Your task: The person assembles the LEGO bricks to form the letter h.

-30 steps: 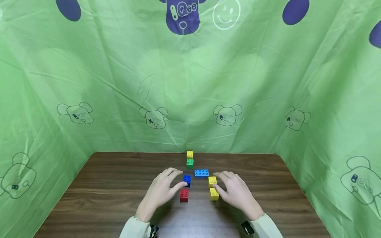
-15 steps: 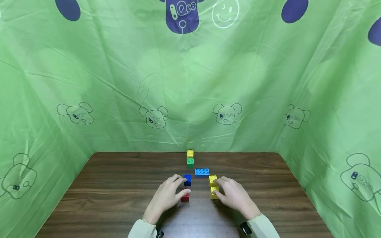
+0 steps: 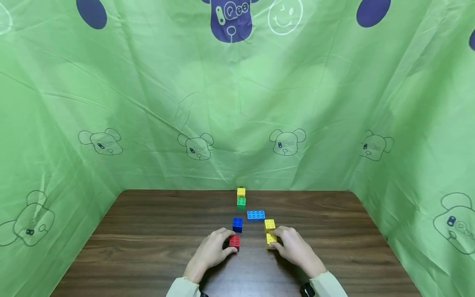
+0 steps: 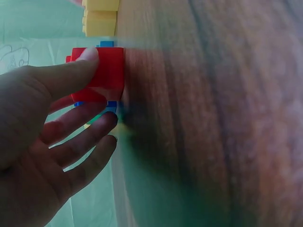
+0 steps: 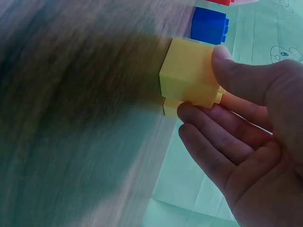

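Note:
The left hand [image 3: 212, 251] pinches the red brick [image 3: 234, 242] between thumb and fingers; in the left wrist view its thumb lies on the near face of the red brick [image 4: 111, 71]. The right hand [image 3: 295, 249] has thumb and fingers around the nearer yellow brick [image 3: 271, 241]. Seen from the right wrist, the thumb touches the top edge of that yellow brick [image 5: 189, 71] and fingertips lie at its lower side. Just behind the red brick stands a dark blue brick [image 3: 237, 225], and another yellow brick [image 3: 269, 225] stands behind the gripped one.
Farther back lie a light blue long brick [image 3: 256, 215], a green brick [image 3: 241, 203] and a yellow brick [image 3: 241, 192] near the rear edge of the wooden table [image 3: 167, 214]. Green cloth [image 3: 237, 103] hangs behind and at both sides.
The left hand has moved nearer and to the right, from beside the dark blue brick to the red one, and taken hold of it. The right hand has closed round the nearer yellow brick.

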Motion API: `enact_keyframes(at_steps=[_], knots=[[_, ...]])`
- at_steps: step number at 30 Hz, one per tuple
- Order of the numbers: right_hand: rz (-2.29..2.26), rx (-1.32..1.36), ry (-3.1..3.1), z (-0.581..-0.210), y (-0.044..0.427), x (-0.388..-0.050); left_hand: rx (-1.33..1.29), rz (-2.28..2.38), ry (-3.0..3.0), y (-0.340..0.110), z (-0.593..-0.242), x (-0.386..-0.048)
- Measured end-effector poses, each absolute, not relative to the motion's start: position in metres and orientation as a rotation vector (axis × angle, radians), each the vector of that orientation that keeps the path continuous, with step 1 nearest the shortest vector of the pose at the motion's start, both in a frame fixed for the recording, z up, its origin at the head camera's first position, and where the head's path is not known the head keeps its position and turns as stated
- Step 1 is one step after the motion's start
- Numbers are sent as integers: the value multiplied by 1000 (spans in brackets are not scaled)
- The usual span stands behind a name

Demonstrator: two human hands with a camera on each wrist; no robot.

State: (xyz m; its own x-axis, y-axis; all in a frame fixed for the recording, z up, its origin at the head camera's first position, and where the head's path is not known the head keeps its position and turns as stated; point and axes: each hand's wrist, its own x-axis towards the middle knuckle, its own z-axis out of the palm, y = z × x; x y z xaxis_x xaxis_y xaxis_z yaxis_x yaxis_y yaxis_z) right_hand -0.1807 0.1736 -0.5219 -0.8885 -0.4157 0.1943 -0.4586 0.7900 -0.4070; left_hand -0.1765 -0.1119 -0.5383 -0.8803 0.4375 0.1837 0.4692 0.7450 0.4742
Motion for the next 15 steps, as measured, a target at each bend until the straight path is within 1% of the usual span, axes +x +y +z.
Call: enact_keyframes(at_steps=[15], knots=[[714, 717, -2886, -520, 175, -181, -756, -814, -2892, -110, -532, -166]])
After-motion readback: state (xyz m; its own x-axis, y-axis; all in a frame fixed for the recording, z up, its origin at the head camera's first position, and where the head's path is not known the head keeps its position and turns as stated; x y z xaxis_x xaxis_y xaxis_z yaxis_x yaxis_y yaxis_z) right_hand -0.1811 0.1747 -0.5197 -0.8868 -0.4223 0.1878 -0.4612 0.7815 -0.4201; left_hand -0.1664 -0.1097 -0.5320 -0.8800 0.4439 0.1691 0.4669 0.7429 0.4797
